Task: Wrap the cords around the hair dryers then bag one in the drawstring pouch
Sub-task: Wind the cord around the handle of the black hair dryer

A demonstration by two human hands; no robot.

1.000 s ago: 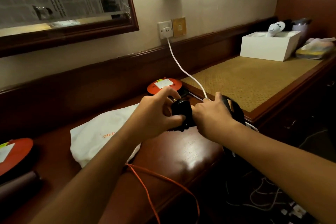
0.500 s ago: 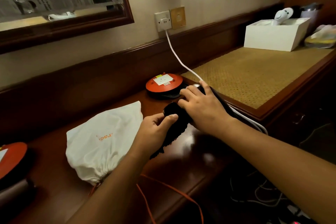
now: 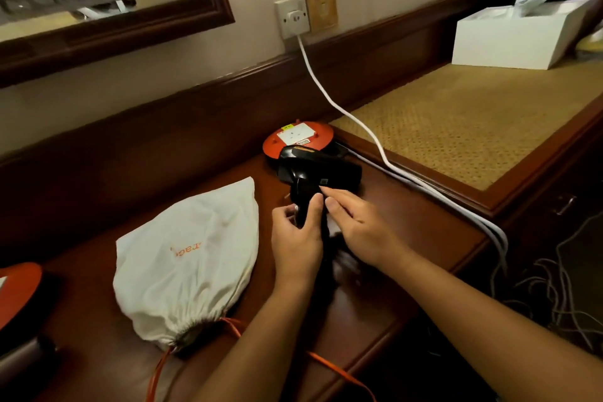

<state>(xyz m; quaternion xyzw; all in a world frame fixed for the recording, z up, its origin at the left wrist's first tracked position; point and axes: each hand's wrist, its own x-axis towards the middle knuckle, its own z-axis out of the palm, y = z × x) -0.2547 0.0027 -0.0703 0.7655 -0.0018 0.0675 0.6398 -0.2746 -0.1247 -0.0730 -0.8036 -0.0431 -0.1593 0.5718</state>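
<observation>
A black hair dryer [image 3: 321, 170] lies on the dark wooden desk [image 3: 408, 225], barrel to the right and handle pointing toward me. My left hand [image 3: 295, 238] grips the handle from the left. My right hand [image 3: 355, 225] pinches the handle or its black cord from the right; the cord itself is blurred under my hands. A white drawstring pouch [image 3: 192, 258] with orange lettering lies to the left, bulging and cinched shut, with orange drawstrings [image 3: 156, 375] trailing off the desk's front edge.
An orange cord reel [image 3: 298, 137] sits just behind the dryer. A white cable [image 3: 342, 108] runs from the wall socket [image 3: 293, 16] down over the desk's right edge. A raised woven-top counter [image 3: 473, 121] holds a white box [image 3: 512, 36]. Another orange disc [image 3: 16, 290] lies far left.
The dryer has been turned and set down with its barrel near the reel. Both hands slid from the body to the handle. My head has come closer and tilted down.
</observation>
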